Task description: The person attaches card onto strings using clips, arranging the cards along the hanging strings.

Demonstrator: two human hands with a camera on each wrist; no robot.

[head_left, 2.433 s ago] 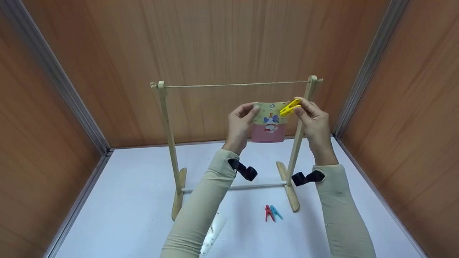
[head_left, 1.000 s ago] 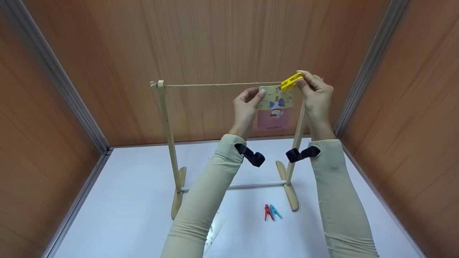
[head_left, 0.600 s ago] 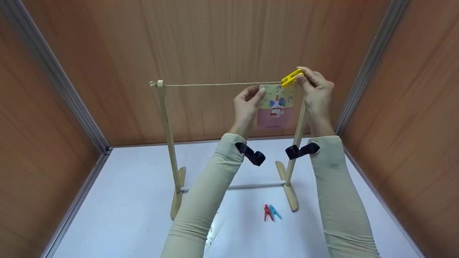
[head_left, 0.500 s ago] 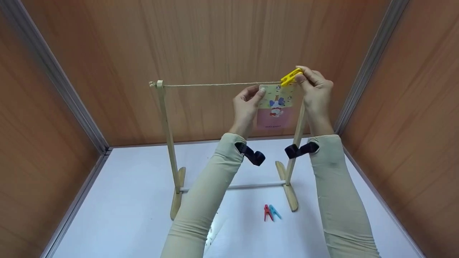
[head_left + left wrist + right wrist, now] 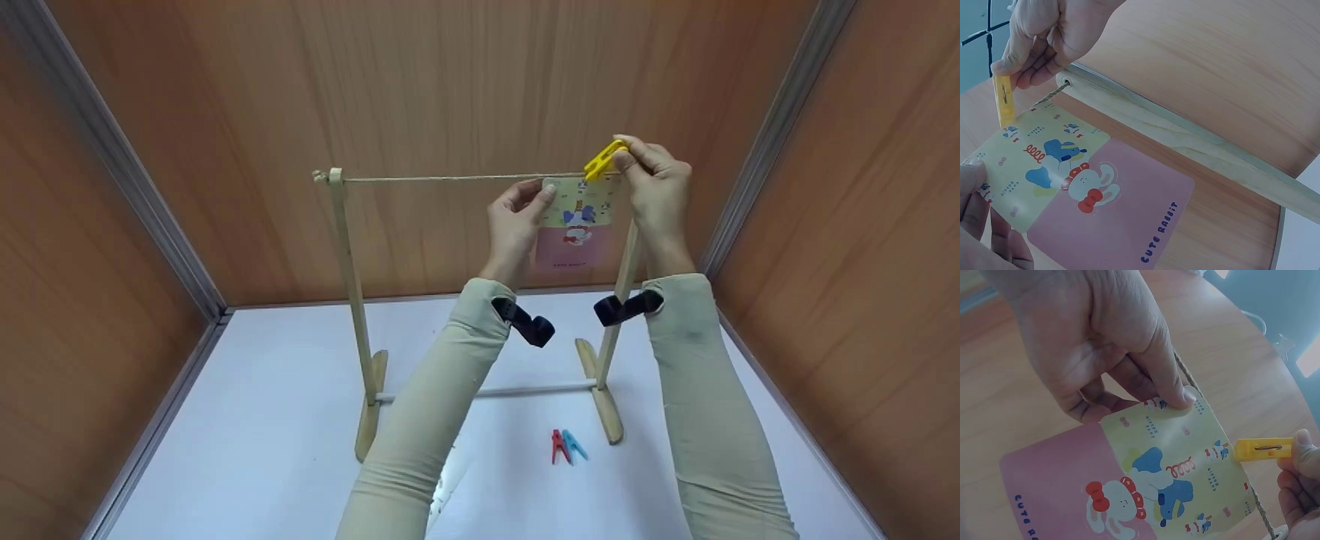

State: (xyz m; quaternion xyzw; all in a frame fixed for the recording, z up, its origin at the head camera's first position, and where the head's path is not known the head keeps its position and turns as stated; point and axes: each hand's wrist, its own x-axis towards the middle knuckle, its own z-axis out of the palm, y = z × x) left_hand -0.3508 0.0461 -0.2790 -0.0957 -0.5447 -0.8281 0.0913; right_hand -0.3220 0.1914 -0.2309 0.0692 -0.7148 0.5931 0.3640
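A yellow and pink card point(image 5: 574, 238) with a cartoon rabbit and the words CUTE RABBIT hangs upright, its top edge along the string point(image 5: 450, 178). My left hand point(image 5: 514, 229) pinches its upper left corner between thumb and fingers. At the top edge, right of the middle, sits a yellow clothespin point(image 5: 604, 160), its jaws at the string and card. My right hand point(image 5: 661, 199) pinches the clothespin's handle end between thumb and forefinger. In the right wrist view the clothespin's tip point(image 5: 1244, 450) meets the card's edge beside the string.
The string runs between two wooden posts point(image 5: 352, 289) on wooden feet, joined low down by a white rod point(image 5: 536, 390). A red clothespin point(image 5: 560, 447) and a blue clothespin point(image 5: 576, 445) lie on the white table point(image 5: 262, 420). A shiny clear item point(image 5: 444, 487) lies partly behind the left sleeve.
Both hands have raised the card and clothespin from below the string up to it. Lately the right hand and clothespin have shifted slightly left and up, the clothespin tilting steeper; the left hand stays still.
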